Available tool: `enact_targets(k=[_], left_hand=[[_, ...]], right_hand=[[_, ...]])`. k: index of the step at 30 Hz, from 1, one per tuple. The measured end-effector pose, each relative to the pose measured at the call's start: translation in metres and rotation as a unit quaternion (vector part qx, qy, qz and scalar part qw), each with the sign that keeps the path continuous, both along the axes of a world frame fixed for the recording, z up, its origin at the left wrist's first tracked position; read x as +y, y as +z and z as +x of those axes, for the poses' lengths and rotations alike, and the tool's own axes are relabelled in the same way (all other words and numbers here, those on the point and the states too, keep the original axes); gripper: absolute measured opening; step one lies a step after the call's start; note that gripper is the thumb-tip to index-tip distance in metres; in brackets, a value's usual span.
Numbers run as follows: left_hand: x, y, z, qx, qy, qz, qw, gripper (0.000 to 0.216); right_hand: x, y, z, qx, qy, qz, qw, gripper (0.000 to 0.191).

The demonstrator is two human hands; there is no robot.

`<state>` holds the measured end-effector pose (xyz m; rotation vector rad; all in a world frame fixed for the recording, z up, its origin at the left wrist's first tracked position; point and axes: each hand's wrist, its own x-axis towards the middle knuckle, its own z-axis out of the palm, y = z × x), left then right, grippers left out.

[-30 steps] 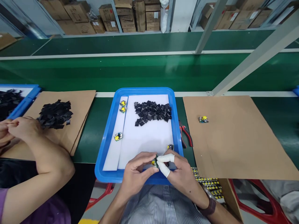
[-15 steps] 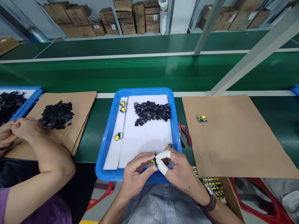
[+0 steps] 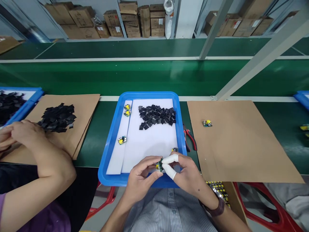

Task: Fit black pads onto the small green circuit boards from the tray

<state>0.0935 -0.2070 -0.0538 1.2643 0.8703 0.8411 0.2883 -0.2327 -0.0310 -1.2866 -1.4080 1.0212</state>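
Blue tray: black pieces heaped within, three boards at left. Over its near end, left hand and right hand (wearing white caps) both pinch one circuit board. Pliers — right of tray — on green bench; cardboard farther right; cartons shelved beyond.

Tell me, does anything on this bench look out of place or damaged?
Nothing looks clearly spilled or damaged. One small circuit board lies alone on the right-hand cardboard, outside the blue tray where similar boards lie; slightly odd, though possibly deliberate.
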Motion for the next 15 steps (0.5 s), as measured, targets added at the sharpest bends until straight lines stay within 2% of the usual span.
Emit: enact_targets(k=[6,15], left_hand=[[-0.0001,0.002,0.0001,0.001,-0.008,-0.006,1.0,0.037],[0.0005,0.0046,0.0003,0.036,0.002,0.035,0.999,0.037]], right_hand=[[-0.0023,0.0035,-0.0024,-0.022,0.001,-0.003,1.0,0.023],[0.0035,0.0026,-0.0001,-0.027,0.024,-0.042,0.998,0.018]])
